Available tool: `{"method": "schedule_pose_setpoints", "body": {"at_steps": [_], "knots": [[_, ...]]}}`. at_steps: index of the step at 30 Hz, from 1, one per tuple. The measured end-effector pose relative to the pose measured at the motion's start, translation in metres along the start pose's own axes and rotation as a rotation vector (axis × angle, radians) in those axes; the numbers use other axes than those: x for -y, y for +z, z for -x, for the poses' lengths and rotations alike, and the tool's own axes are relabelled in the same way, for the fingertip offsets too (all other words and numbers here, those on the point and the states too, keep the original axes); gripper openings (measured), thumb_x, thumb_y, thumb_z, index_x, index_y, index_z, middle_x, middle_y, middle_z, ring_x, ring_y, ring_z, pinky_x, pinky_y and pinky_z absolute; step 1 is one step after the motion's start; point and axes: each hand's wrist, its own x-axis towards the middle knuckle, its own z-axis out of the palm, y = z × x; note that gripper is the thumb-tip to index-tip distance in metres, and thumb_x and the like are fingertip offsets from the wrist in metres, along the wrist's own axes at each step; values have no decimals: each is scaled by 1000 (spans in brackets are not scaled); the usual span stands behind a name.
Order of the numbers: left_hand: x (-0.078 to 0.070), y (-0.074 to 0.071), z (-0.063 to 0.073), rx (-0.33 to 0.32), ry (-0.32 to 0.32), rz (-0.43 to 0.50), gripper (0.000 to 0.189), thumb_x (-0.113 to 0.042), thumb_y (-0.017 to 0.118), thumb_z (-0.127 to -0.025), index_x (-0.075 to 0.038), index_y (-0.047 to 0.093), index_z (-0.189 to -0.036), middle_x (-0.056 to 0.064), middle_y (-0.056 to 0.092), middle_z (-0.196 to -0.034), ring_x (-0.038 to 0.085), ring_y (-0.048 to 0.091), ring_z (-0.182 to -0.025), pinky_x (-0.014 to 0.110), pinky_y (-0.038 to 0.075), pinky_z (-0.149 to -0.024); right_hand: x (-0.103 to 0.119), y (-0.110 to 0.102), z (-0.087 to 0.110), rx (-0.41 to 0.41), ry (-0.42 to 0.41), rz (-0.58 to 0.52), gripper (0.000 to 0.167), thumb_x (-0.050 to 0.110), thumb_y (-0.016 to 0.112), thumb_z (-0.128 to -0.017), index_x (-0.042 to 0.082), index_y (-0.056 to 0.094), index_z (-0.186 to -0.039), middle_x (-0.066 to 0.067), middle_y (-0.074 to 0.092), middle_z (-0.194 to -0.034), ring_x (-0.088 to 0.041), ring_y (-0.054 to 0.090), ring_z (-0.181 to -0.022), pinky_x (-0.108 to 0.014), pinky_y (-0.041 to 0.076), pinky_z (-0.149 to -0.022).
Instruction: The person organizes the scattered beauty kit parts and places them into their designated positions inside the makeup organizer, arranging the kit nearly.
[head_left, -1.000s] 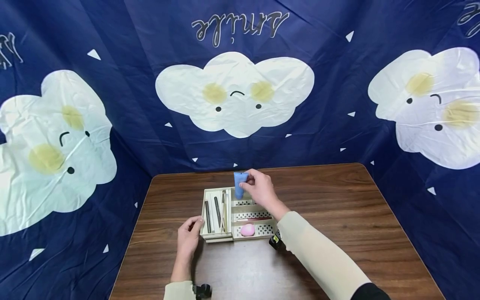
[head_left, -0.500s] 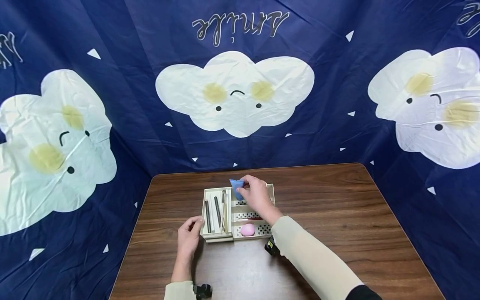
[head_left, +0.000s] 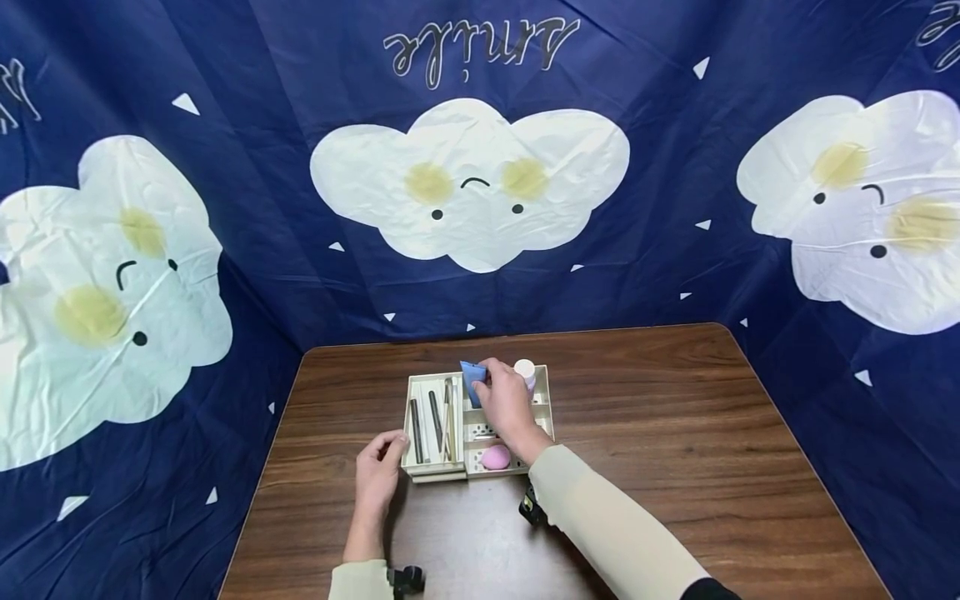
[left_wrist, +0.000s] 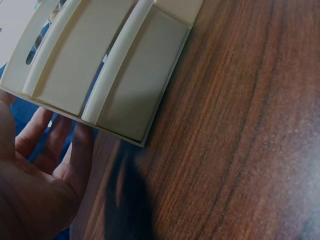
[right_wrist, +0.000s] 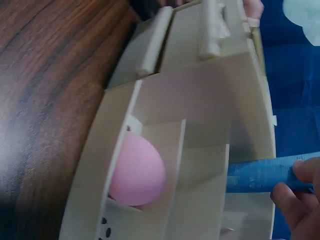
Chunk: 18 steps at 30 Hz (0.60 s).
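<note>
A cream cosmetics organizer (head_left: pixel 435 479) stands on the wooden table. My right hand (head_left: pixel 506 400) pinches a blue squeeze tube (head_left: pixel 472 382) between thumb and fingers. The tube's lower end is in the organizer's back right compartment; in the right wrist view the tube (right_wrist: pixel 260 175) passes behind a divider. My left hand (head_left: pixel 378 467) grips the organizer's left edge; its fingertips are partly hidden in the left wrist view. A pink makeup sponge (head_left: pixel 496 457) sits in the front right compartment. A white-capped bottle (head_left: pixel 525 369) stands beside my right hand.
The organizer's left tray holds several slim pens and brushes (head_left: pixel 435 421). Its front has drawers with long handles (left_wrist: pixel 120 60). A dark blue curtain (head_left: pixel 652 275) with white clouds hangs behind the table (head_left: pixel 660 417).
My right hand has lowered the tube into the back compartment and shifted slightly toward me, tilting the tube. The white-capped bottle has come into view. My left hand stays in place.
</note>
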Motion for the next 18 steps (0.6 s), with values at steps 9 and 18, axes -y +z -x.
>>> {"method": "schedule_pose_setpoints", "body": {"at_steps": [9, 18], "knots": [[-1, -1, 2, 9, -26, -9, 18, -11, 71, -96, 2, 75, -107, -8, 70, -88, 3, 59, -80, 16, 47, -71, -6, 16, 7, -22, 23, 29, 28, 13, 83, -85, 7, 70, -109, -13, 75, -104, -31, 72, -97, -43, 58, -86], [-26, -6, 10, 50, -60, -11, 18, -6, 69, -96, 7, 74, -108, -4, 69, -89, 4, 58, -79, 18, 48, -71, -10, 22, 9, -8, 52, 23, 29, 17, 81, -88, 8, 70, -113, -13, 74, -108, -31, 72, -100, -43, 58, -87]]}}
